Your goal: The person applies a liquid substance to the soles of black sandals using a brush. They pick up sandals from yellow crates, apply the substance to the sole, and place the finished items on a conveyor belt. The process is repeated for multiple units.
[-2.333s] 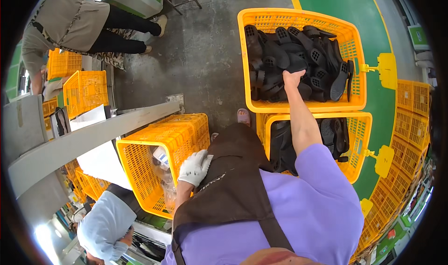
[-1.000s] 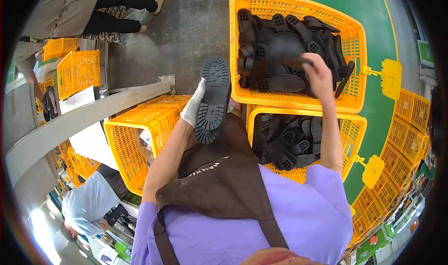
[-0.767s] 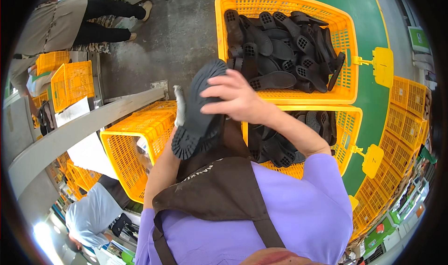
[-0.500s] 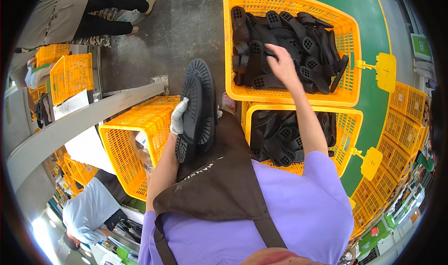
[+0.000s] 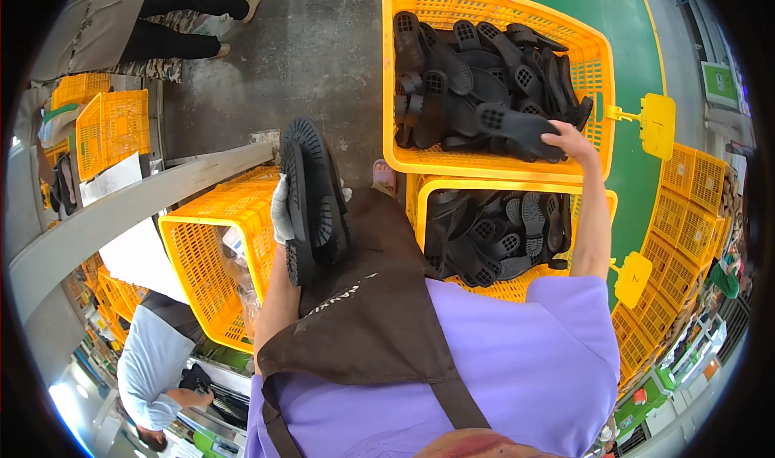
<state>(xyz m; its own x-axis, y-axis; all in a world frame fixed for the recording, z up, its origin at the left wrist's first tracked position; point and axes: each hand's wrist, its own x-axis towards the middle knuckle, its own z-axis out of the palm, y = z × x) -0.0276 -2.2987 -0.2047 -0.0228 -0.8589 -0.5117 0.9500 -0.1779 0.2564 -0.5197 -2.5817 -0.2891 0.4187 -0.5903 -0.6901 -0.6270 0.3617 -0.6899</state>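
Observation:
My left hand [image 5: 281, 209], in a white glove, is closed around a stack of black shoe soles [image 5: 315, 192] held upright against my apron. Their ridged treads show, and part of the hand is hidden behind them. My bare right hand [image 5: 571, 142] pinches the end of one black shoe sole [image 5: 517, 127] over the far yellow crate [image 5: 500, 167]. That sole has a grid pattern at its left end. Beneath it, more black soles [image 5: 472, 95] lie heaped in the crate.
A nearer yellow crate [image 5: 593, 216] also holds black soles [image 5: 484, 244]. Another yellow crate [image 5: 218, 272] lies tipped to my left, beside a grey beam [image 5: 153, 192]. Yellow tags [image 5: 658, 127] hang off the right crates. Two people [image 5: 153, 361] are at the left; stacked crates [image 5: 678, 232] line the right.
My right hand has moved right, taking hold of a sole from the heap. My left hand and its stack of soles have shifted slightly left and turned more edge-on.

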